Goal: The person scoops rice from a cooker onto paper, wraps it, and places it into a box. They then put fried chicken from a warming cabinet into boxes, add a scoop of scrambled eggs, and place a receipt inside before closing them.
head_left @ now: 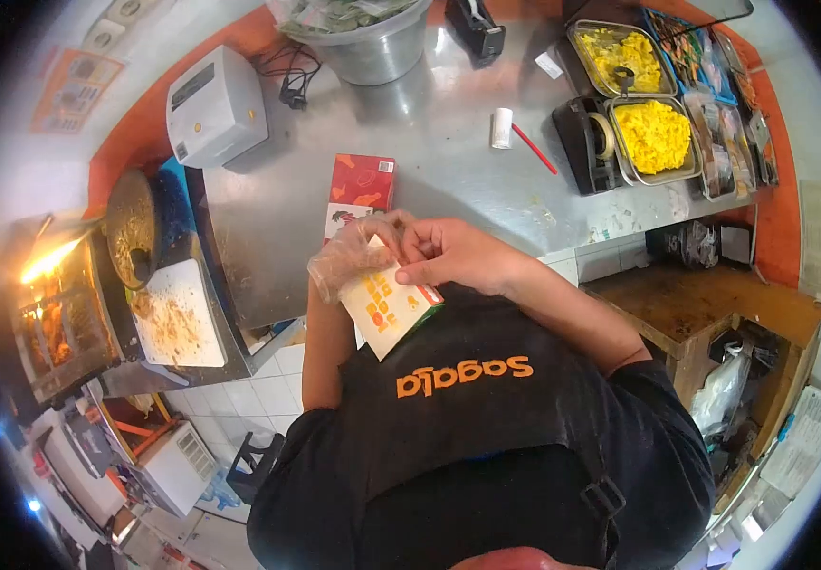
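Observation:
Held close in front of my black apron is a cream printed carton (382,309) with yellow and orange lettering and a red and green side. My left hand (349,261), in a clear plastic glove, is closed round its left side. Bare, my right hand (434,255) pinches the carton's upper edge between thumb and fingers. Just beyond both hands, a red printed box (361,180) lies on the steel table (448,142), its near end partly hidden by the glove.
A white label printer (216,109) and a tub of greens (363,47) stand at the back. Right are trays of yellow food (656,138), a tape dispenser (586,142), a white roll (501,128) and a red pen (534,149). Flames (49,266) burn left, near a cutting board (178,313).

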The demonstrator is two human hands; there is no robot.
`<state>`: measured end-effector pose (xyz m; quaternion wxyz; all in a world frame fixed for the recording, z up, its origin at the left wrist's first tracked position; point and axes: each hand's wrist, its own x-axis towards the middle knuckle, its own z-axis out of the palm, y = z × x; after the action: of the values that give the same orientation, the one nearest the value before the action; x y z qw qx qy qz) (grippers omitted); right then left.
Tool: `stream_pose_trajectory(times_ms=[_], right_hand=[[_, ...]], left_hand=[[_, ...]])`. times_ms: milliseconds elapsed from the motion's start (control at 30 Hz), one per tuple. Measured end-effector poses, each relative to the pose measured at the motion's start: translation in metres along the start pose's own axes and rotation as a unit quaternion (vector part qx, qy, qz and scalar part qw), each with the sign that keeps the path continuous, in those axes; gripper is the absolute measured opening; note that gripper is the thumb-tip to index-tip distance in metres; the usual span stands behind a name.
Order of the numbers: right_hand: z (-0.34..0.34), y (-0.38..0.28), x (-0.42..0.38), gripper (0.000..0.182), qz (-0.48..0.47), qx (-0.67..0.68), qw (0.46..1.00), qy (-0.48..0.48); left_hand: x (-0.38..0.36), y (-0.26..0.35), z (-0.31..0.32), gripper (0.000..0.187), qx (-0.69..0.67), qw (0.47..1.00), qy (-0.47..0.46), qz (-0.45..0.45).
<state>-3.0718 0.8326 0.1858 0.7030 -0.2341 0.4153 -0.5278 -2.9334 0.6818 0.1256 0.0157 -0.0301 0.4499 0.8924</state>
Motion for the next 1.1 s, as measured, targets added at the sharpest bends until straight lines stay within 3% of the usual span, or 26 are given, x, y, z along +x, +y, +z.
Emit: stream_pose_trajectory(times_ms=[100,167,300,367,400,467,533,600,633,667,700,767,800,833,867,900,933,967,1033,1067,1100], right_hand=[[-0.016,0.029,0.000,0.026,0.033,0.002,0.999,0.000],[-0.023,0.035,-0.002,0.028,0.108,-0.010,0.994,0.006],[-0.023,0.015,-0.008,0.025,0.115,-0.044,0.991,0.050],[-0.006,-0.009,-0.006,0.033,0.112,-0.080,0.978,0.159],[0.001,-0.015,-0.004,0.033,0.111,-0.080,0.977,0.161],[0.014,-0.020,0.003,0.043,0.048,-0.366,0.918,0.145],[0.010,-0.005,0.009,0.047,0.032,-0.397,0.904,0.156],[0.001,0.002,0.009,0.056,-0.001,-0.339,0.934,0.112],[-0.015,0.007,0.013,0.056,-0.003,-0.343,0.932,0.118],[-0.042,0.012,0.021,0.054,0.011,-0.284,0.937,0.203],[-0.074,0.018,0.029,0.052,0.025,-0.221,0.933,0.284],[-0.158,0.034,0.039,0.050,-0.057,-0.331,0.831,0.444],[-0.203,0.036,0.042,0.048,-0.104,-0.418,0.771,0.470],[-0.233,0.032,0.047,0.046,-0.152,-0.498,0.700,0.490],[-0.240,0.023,0.051,0.046,-0.154,-0.497,0.699,0.491],[-0.245,0.016,0.053,0.045,-0.161,-0.556,0.650,0.493],[-0.249,0.013,0.053,0.043,-0.165,-0.611,0.597,0.493],[-0.254,0.011,0.052,0.043,-0.165,-0.609,0.596,0.496],[-0.261,0.005,0.051,0.041,-0.063,-0.624,0.647,0.434],[-0.263,0.005,0.051,0.041,-0.065,-0.624,0.646,0.436],[-0.263,0.007,0.052,0.038,-0.086,-0.577,0.693,0.425]], left_hand=[[-0.011,0.005,0.004,0.026,0.036,0.999,0.012,0.024],[-0.016,0.008,0.004,0.027,0.000,0.998,0.029,0.052],[-0.022,0.012,0.006,0.024,-0.015,0.997,0.057,0.056],[-0.021,0.023,0.007,0.019,0.032,0.996,0.078,0.009],[-0.020,0.023,0.005,0.019,0.032,0.997,0.076,0.009],[-0.018,0.023,0.000,0.017,0.056,0.991,0.120,-0.035],[-0.021,0.027,-0.005,0.017,0.081,0.986,0.140,-0.047],[-0.019,0.031,-0.015,0.018,0.105,0.981,0.154,-0.054],[-0.019,0.032,-0.022,0.020,0.140,0.931,0.311,-0.126],[-0.017,0.028,-0.027,0.022,0.169,0.850,0.460,-0.195],[-0.014,0.018,-0.031,0.022,0.167,0.852,0.458,-0.193],[-0.007,-0.010,-0.041,0.027,0.279,0.767,0.574,-0.062],[-0.007,-0.022,-0.044,0.027,0.277,0.767,0.575,-0.061],[-0.005,-0.031,-0.047,0.029,0.385,0.696,0.606,-0.013],[-0.003,-0.032,-0.047,0.032,0.487,0.612,0.623,0.035],[-0.002,-0.031,-0.048,0.032,0.488,0.612,0.621,0.037],[-0.003,-0.030,-0.048,0.030,0.549,0.557,0.617,0.087],[-0.003,-0.027,-0.046,0.027,0.606,0.497,0.606,0.137],[0.003,-0.005,-0.020,0.025,0.607,0.476,0.618,0.149],[0.005,0.002,-0.009,0.024,0.607,0.454,0.633,0.156],[0.005,-0.005,-0.010,0.024,0.607,0.454,0.633,0.158]])
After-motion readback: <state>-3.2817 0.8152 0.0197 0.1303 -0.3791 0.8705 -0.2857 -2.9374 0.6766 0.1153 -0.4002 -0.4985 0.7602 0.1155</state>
